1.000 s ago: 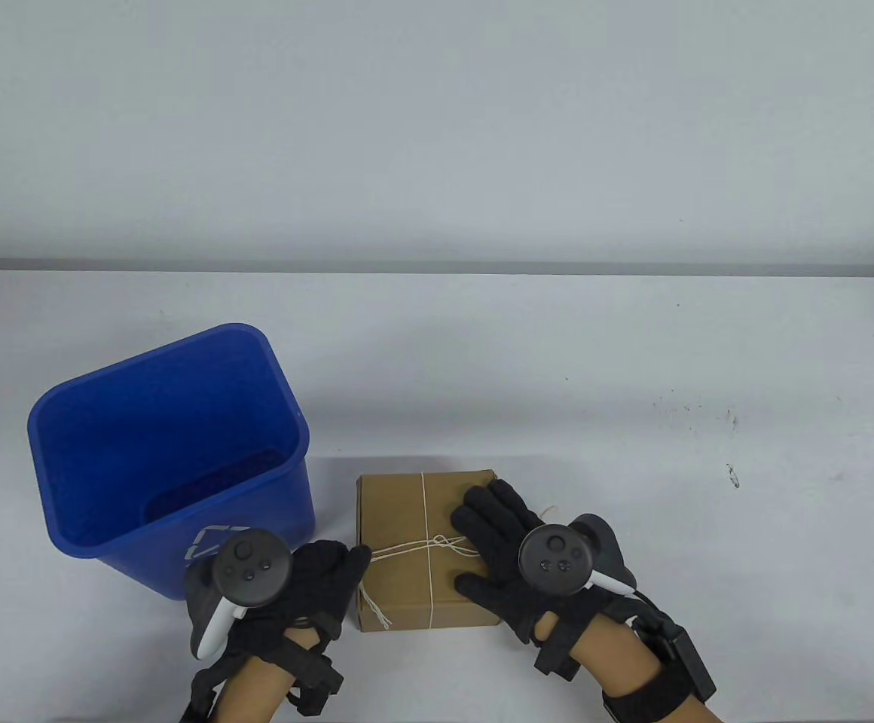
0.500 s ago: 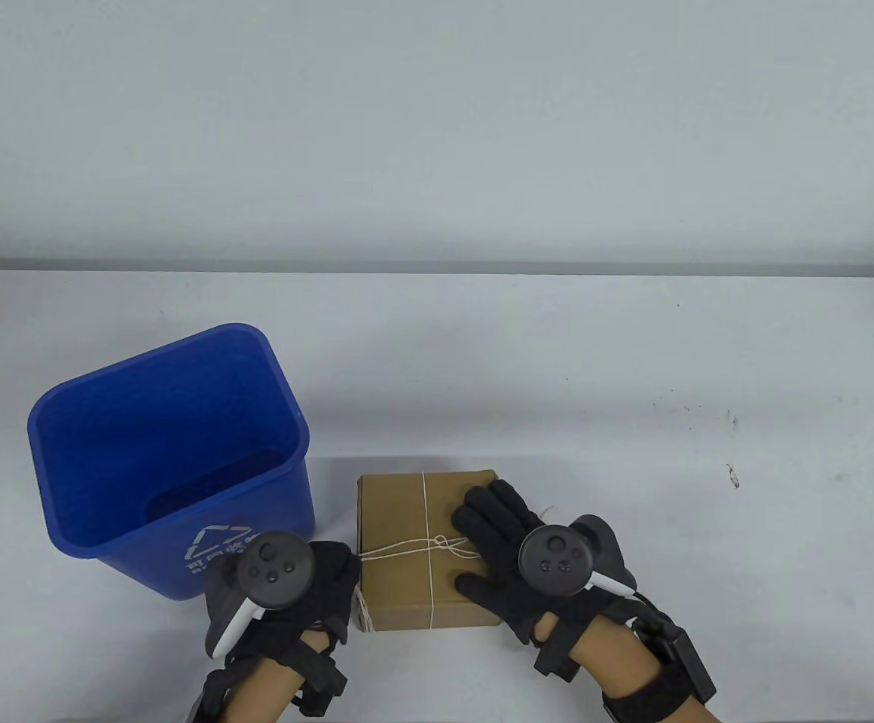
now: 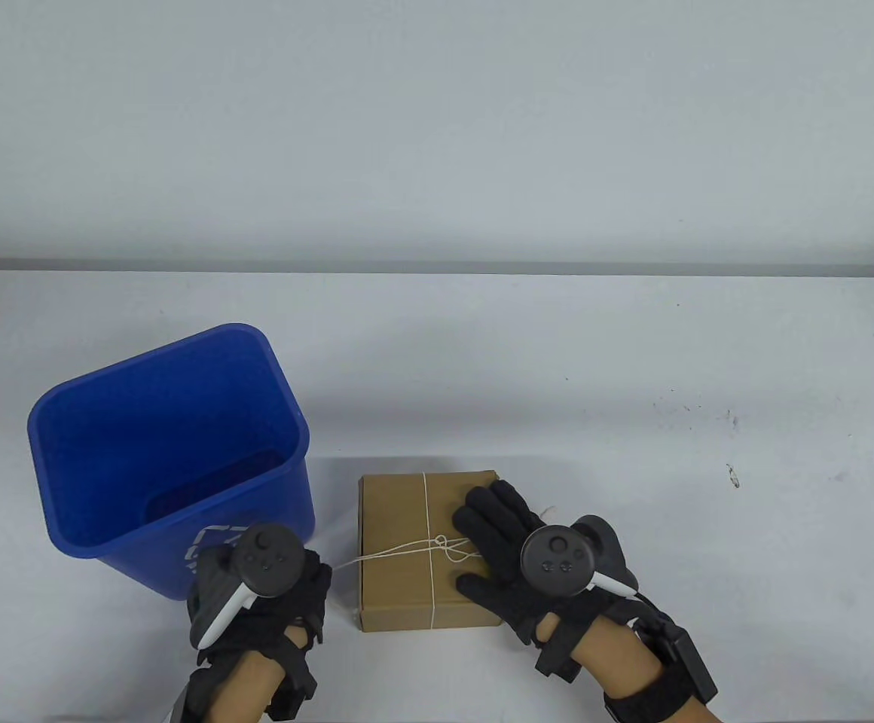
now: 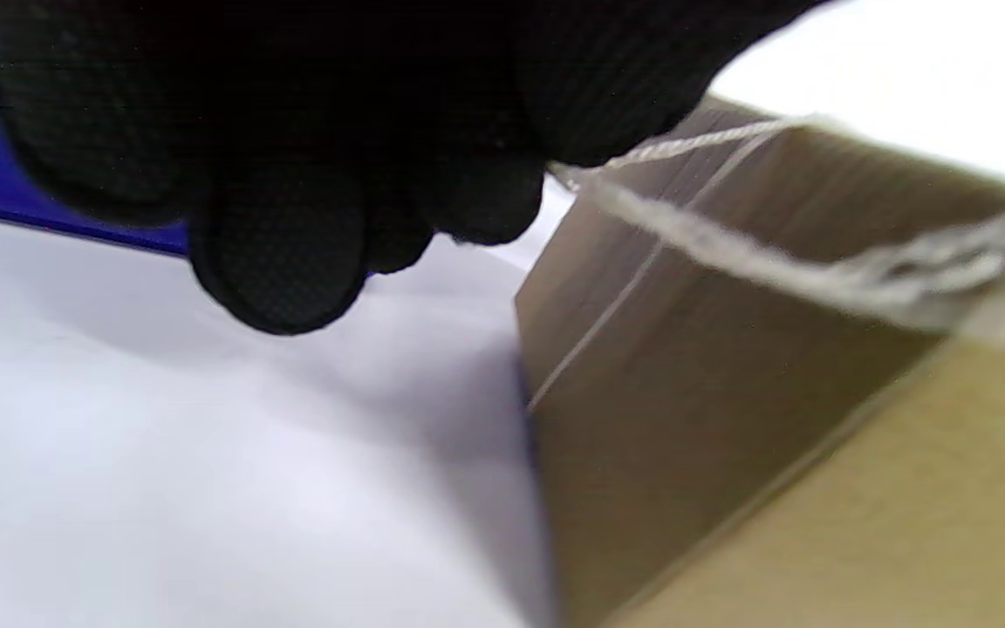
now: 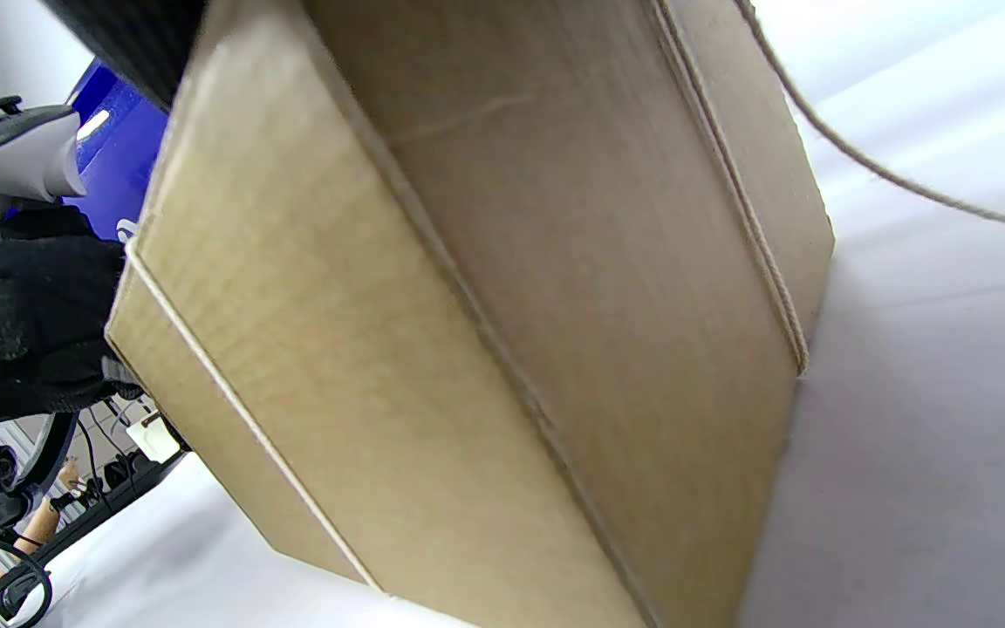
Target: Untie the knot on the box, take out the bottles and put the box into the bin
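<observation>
Cardboard box (image 3: 407, 557) on desk (image 3: 557, 361), right of blue bin (image 3: 166, 452).
Left grip (image 3: 271, 595) pinching string (image 3: 377, 556) taut; right grip (image 3: 505, 550) flat, released, pressing lid.

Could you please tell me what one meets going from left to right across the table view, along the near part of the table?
Blue bin → left hand, pinching the string end → taut string → cardboard box → knot → right hand, flat on the box top.
</observation>
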The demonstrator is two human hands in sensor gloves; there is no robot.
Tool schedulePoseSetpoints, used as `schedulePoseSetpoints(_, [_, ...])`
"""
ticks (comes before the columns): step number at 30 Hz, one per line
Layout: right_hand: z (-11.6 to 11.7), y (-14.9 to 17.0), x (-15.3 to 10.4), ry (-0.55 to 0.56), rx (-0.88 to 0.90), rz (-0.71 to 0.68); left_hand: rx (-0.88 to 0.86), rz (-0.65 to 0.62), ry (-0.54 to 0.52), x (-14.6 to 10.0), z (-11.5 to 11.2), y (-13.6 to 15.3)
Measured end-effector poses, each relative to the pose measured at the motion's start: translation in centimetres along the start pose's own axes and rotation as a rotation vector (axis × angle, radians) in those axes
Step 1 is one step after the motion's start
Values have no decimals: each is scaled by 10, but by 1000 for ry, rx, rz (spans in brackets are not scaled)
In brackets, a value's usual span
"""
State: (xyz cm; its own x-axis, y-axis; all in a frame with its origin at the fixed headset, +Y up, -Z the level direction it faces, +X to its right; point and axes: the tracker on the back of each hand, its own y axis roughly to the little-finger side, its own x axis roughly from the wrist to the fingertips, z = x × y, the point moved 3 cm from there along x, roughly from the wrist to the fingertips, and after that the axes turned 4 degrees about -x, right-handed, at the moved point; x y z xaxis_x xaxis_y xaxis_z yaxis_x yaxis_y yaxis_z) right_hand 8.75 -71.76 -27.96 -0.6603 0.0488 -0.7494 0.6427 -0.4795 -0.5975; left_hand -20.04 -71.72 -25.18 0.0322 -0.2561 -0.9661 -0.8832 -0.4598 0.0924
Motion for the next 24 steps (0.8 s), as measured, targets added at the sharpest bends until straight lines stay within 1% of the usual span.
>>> schedulePoseSetpoints(4, [0,0,0,0,0,1,19,26,24,5,-6,4])
schedulePoseSetpoints(10, [-1,1,-2,-2,0,3,129,96,99,13,-22,8])
schedulePoseSetpoints(17, [-2,3,-3,-3,1,4,207,182,156,15,-28,15])
schedulePoseSetpoints(21, [-2,3,-4,-3,2,4,144,124,124,11,-21,11])
schedulePoseSetpoints(24, [-2,3,-4,-3,2,4,56,4,98,4,-13,1])
